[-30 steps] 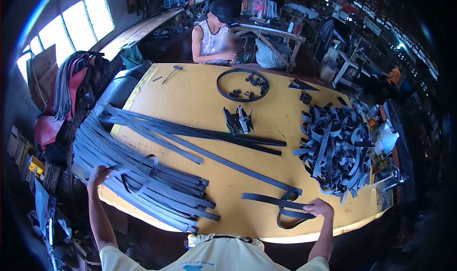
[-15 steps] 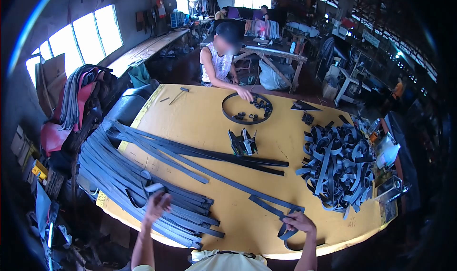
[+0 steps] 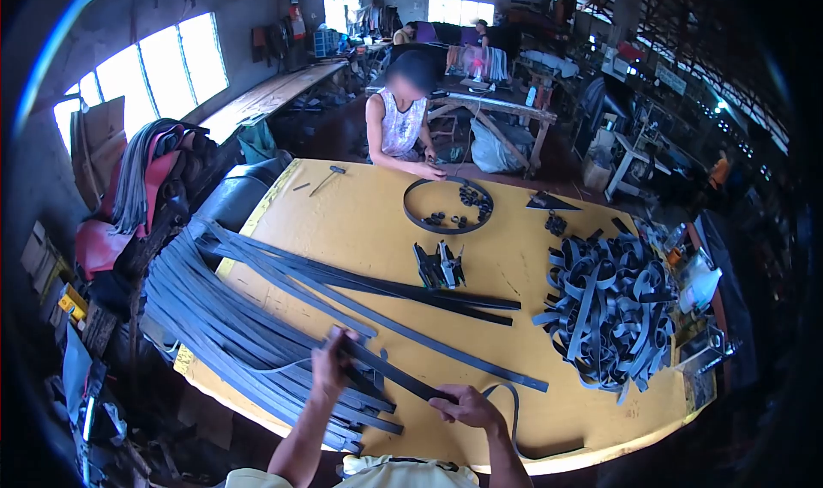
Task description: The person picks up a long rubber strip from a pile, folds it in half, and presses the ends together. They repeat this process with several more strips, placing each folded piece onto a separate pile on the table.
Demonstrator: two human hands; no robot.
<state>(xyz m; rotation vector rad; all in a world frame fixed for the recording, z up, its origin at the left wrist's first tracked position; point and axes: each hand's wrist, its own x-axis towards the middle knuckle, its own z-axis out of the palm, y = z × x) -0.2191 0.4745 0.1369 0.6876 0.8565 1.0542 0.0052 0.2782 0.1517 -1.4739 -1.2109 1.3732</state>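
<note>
A dark leather strap [image 3: 399, 375] runs taut and slanting between my two hands over the front of the yellow table. My left hand [image 3: 329, 368] is closed on its upper left end, just above the bundle of straps. Lower and to the right, my right hand [image 3: 465, 405] grips the strap between thumb and fingers. A thin strip curves out beyond the right hand down to the table edge. Under and left of my left hand lies the thick bundle of long grey straps [image 3: 223, 304]. Several separate straps [image 3: 411, 327] stretch across the table just beyond my hands.
A tangled heap of cut straps [image 3: 604, 308] covers the right side of the yellow table [image 3: 343, 231]. Metal clamp-like tools [image 3: 440, 265] stand mid-table. Across it, a co-worker [image 3: 401, 123] handles something beside a large strap ring [image 3: 407, 209] with small rolled pieces. A hammer [image 3: 326, 179] lies far left.
My left hand has moved right from over the bundle, and my right hand has shifted left. The strap that was looped at my right hand is now stretched between both. The co-worker's hand has drawn back.
</note>
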